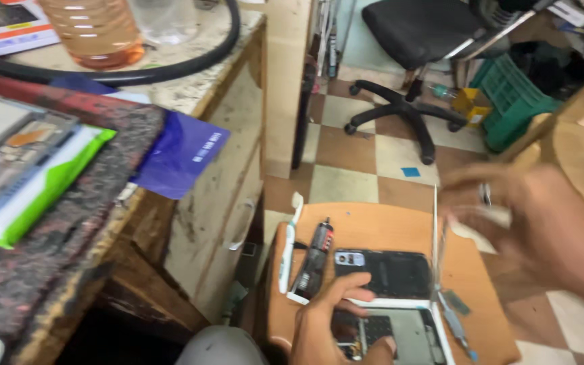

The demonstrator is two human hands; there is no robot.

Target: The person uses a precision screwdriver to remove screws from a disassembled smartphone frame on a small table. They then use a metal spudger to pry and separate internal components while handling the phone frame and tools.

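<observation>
My left hand (329,324) is at the bottom centre, its fingers and thumb curled around the left end of an opened phone (400,334) lying in a white tray (442,323). Its index finger reaches the edge of a dark phone back cover (390,272) just beyond. My right hand (542,226) hovers blurred above the right side of the round wooden stool top (373,230). A small white thing (496,215) shows at its fingertips, but its grip is unclear. A white toothbrush (288,247) and a black-and-red pen-shaped tool (316,255) lie left of the cover.
Thin blue-tipped tools (455,323) lie on the stool's right. At left, a workbench (217,81) carries a dark mat, a green-and-white box (32,196), blue paper (182,154), a bottle of orange liquid (96,30) and a black hose. A black office chair (407,108) and a green crate (512,101) stand on the checkered floor.
</observation>
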